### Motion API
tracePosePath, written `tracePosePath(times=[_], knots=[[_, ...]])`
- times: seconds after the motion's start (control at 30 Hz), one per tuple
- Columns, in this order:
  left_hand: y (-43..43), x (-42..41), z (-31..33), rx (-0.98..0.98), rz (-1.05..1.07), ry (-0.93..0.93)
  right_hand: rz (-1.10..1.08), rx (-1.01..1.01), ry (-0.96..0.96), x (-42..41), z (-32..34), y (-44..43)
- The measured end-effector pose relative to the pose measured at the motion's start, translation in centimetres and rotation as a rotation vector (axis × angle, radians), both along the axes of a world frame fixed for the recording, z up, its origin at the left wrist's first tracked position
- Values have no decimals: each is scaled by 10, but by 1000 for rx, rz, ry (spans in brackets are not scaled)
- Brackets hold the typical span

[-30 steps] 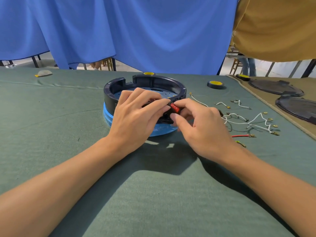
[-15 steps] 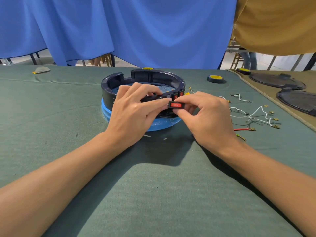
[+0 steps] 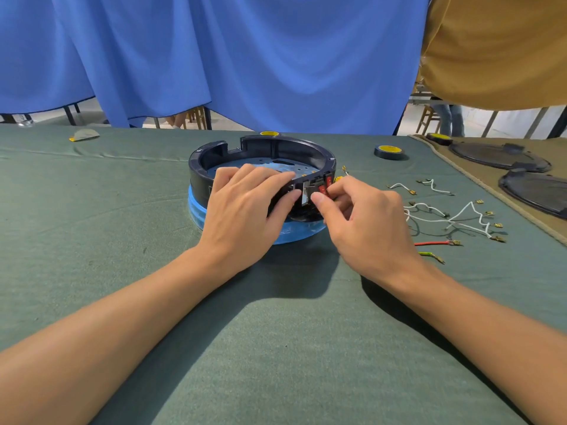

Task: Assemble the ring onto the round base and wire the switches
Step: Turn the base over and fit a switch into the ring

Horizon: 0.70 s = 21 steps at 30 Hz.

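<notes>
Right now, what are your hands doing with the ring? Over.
Left hand grips ring. Right hand pinches switch at ring's near wall. Wires loose on the right.

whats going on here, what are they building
A person is working on a black ring that sits on a round blue base. The left hand grips the ring's near wall, while the right hand pinches a red switch at the ring's front opening. Loose white wires lie on the green cloth to the right, not yet connected.
</notes>
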State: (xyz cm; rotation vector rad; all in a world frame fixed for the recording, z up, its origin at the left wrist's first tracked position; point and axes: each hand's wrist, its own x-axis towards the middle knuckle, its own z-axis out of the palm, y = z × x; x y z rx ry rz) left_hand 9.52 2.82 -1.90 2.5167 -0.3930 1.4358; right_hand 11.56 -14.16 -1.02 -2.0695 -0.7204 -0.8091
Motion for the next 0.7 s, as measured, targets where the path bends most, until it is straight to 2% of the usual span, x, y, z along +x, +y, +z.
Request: tracePosePath(times=[0.4,0.7], knots=[[-4,-5,4,-48,-1,57,18,-72,42,-1,-2,9],[-6,-5,5,-81,-9,61,25,17,111,-2,-2,9]])
